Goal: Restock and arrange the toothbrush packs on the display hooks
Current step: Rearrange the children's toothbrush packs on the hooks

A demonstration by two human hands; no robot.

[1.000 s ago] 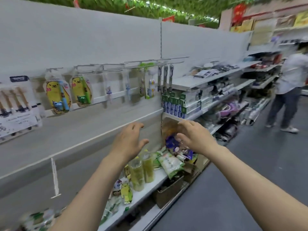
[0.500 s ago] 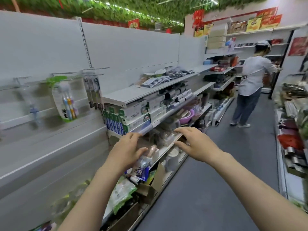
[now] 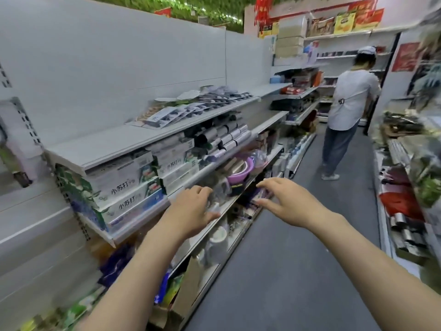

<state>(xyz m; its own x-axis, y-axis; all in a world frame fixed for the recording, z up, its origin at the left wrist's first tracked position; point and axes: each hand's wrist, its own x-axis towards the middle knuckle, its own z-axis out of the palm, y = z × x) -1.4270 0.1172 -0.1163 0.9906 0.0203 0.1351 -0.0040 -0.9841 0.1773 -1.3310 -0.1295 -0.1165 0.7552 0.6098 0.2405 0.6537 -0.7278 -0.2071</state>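
My left hand [image 3: 191,211] and my right hand [image 3: 286,201] are held out in front of me over the middle shelves, fingers loosely spread, holding nothing. Flat dark packs [image 3: 191,108] lie spread on the top shelf [image 3: 105,146]; blur hides what they contain. The display hooks with toothbrush packs are out of view; only a blurred edge of hanging items [image 3: 14,149] shows at the far left.
Stacked toothpaste boxes [image 3: 126,187] fill the shelf below, next to dark rolls [image 3: 224,137] and a purple basin [image 3: 241,170]. A person in a white shirt [image 3: 350,101] stands up the aisle. Shelving [image 3: 410,211] lines the right. Grey aisle floor [image 3: 286,271] runs between.
The view has swung right along the aisle; the hooks with toothbrush packs have slid out of frame on the left. Both hands stay raised and empty, now over shelves further along.
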